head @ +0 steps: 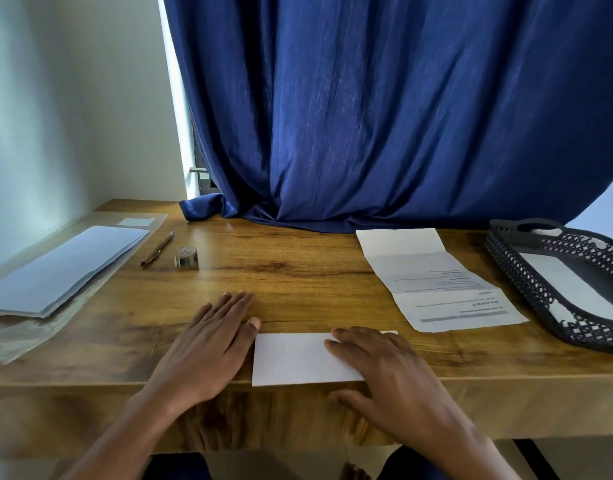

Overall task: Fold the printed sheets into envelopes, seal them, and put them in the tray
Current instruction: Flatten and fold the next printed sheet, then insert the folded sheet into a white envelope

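One head-worn wide-angle view looks forward and down, close over the counter's (pixel 298 271) near edge, toward the far curtain (pixel 384 116).

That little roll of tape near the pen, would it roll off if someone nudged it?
Probably yes: the tape roll looks to be standing on its round edge, so a nudge could send it rolling across the smooth wooden desk. It seems small and light, easy to lift.

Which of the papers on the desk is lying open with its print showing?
The creased sheet beside the tray. The folded one under the right hand and the stack at left show only blank faces.
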`<state>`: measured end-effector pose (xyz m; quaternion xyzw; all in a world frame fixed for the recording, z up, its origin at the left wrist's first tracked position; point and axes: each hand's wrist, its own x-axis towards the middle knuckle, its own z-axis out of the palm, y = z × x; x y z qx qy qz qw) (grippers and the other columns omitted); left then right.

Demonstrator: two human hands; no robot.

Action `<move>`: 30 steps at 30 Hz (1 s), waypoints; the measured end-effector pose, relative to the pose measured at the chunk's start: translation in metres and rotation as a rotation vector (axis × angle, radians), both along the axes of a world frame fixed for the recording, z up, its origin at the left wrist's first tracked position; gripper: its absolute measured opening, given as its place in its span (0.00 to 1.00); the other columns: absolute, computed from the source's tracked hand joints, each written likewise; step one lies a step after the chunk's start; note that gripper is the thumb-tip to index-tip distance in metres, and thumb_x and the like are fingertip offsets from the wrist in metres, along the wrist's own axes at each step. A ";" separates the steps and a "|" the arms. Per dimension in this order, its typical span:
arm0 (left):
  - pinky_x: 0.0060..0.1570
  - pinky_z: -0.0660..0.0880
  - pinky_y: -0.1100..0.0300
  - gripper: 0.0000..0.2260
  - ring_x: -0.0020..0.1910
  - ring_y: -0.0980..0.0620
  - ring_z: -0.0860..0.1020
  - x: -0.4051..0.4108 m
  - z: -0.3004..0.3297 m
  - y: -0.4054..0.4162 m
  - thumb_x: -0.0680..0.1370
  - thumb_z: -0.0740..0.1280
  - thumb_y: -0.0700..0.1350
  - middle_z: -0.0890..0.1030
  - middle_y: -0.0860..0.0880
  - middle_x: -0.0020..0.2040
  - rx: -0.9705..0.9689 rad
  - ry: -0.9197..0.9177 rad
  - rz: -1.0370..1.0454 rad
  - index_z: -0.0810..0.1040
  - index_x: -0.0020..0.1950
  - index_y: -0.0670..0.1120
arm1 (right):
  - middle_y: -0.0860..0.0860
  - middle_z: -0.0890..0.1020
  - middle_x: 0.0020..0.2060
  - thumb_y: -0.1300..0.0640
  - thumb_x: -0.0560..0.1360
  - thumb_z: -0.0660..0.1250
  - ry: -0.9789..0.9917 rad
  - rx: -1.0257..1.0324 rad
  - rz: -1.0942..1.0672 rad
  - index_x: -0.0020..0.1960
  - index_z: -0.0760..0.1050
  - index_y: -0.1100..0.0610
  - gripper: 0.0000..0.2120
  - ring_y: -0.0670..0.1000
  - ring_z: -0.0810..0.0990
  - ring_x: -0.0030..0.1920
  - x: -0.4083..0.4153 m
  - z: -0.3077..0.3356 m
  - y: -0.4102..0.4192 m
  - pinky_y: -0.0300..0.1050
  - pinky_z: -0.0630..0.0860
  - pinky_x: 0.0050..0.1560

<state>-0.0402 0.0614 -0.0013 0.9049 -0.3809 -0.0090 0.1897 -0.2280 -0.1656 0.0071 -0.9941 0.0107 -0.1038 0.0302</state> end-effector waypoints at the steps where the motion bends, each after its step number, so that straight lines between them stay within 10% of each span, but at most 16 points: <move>1: 0.73 0.35 0.67 0.34 0.78 0.67 0.39 0.001 -0.001 0.000 0.78 0.37 0.69 0.42 0.63 0.78 0.004 -0.002 0.000 0.43 0.82 0.59 | 0.39 0.65 0.78 0.36 0.78 0.63 -0.023 0.003 0.010 0.79 0.63 0.41 0.31 0.42 0.62 0.78 -0.003 0.002 0.000 0.42 0.54 0.75; 7: 0.74 0.35 0.67 0.37 0.78 0.67 0.39 0.002 -0.001 0.000 0.76 0.35 0.70 0.44 0.62 0.80 -0.005 0.002 -0.019 0.46 0.83 0.57 | 0.32 0.82 0.59 0.39 0.79 0.58 -0.121 0.063 0.026 0.65 0.78 0.36 0.18 0.36 0.79 0.59 -0.010 0.026 -0.003 0.37 0.78 0.57; 11: 0.76 0.34 0.64 0.37 0.79 0.65 0.38 0.000 -0.002 0.001 0.76 0.34 0.70 0.45 0.59 0.83 0.025 -0.029 -0.038 0.45 0.84 0.57 | 0.39 0.82 0.38 0.36 0.80 0.60 -0.226 0.437 -0.033 0.48 0.81 0.43 0.15 0.42 0.82 0.39 0.002 0.048 -0.007 0.35 0.75 0.32; 19: 0.77 0.35 0.60 0.35 0.80 0.62 0.37 0.001 -0.009 -0.001 0.79 0.35 0.70 0.45 0.57 0.84 0.051 -0.117 -0.018 0.47 0.84 0.57 | 0.50 0.88 0.43 0.41 0.78 0.68 -0.268 1.235 -0.175 0.45 0.84 0.47 0.12 0.52 0.88 0.43 0.064 0.065 0.000 0.54 0.84 0.48; 30: 0.78 0.37 0.57 0.32 0.80 0.59 0.39 0.000 -0.009 -0.004 0.81 0.40 0.69 0.46 0.56 0.84 0.089 -0.128 0.006 0.48 0.84 0.58 | 0.41 0.85 0.47 0.43 0.79 0.69 -0.215 1.119 -0.314 0.49 0.78 0.42 0.04 0.45 0.85 0.44 0.113 0.013 0.004 0.40 0.79 0.40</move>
